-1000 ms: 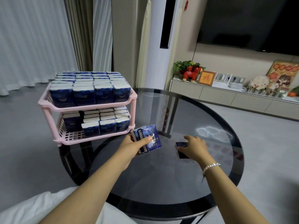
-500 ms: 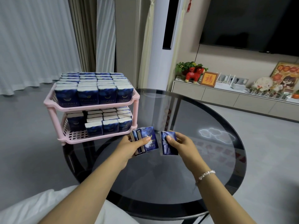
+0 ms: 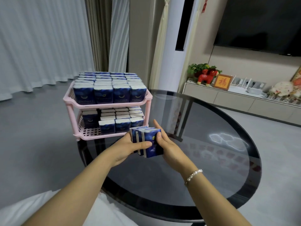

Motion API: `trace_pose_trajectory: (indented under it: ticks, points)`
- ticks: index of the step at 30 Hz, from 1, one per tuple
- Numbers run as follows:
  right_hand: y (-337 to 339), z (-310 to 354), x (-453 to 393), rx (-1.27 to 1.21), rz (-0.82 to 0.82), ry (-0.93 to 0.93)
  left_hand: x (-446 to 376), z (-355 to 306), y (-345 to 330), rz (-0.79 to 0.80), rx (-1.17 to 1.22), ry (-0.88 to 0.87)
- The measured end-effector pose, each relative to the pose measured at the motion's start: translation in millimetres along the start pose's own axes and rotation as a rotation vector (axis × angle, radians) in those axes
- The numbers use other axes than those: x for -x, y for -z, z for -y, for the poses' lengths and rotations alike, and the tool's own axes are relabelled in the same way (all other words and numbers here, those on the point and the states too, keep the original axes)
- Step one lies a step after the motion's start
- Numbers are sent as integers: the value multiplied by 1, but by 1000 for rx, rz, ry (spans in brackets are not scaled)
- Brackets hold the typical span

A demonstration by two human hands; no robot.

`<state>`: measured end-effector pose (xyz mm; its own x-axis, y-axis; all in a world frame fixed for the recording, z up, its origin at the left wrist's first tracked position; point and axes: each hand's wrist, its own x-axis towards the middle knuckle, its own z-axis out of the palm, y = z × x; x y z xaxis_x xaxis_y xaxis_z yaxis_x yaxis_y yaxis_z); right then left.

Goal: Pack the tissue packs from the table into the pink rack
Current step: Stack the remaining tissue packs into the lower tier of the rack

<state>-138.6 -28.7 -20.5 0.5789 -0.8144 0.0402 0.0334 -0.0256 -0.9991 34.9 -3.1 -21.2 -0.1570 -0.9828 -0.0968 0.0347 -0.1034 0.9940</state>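
Observation:
A small stack of three dark blue tissue packs [image 3: 152, 145] is held upright between both my hands, just above the black glass table [image 3: 203, 168]. My left hand [image 3: 127, 146] grips the stack from the left, its thumb lying across the front. My right hand [image 3: 170, 146] holds the rightmost pack from the right, thumb on its face and index finger sticking out straight. The stack is right in front of the pink rack [image 3: 107, 106], near its lower shelf's right corner. The upper shelf is full of packs. The lower shelf [image 3: 89, 132] has bare grid at its front left.
The rack stands at the table's far left edge. A white column [image 3: 171, 62] rises behind the table. A low cabinet [image 3: 228, 98] with ornaments runs along the right wall under a TV. White cloth [image 3: 40, 207] lies on my lap at the bottom left.
My right hand picked a pack off the table and brought it left against the packs in my left hand. The joined stack moved closer to the rack.

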Motion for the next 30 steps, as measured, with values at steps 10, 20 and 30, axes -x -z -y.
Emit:
trace_pose_trajectory:
  ticks: [10,20,30]
  points:
    - [8,5,-31,534,423,-137,29,16,35,33,-714,208]
    - [11,17,-37,755,425,-165,15,26,12,-66,-786,139]
    - [-35,53,-65,1123,507,-121,29,19,40,-230,-685,172]
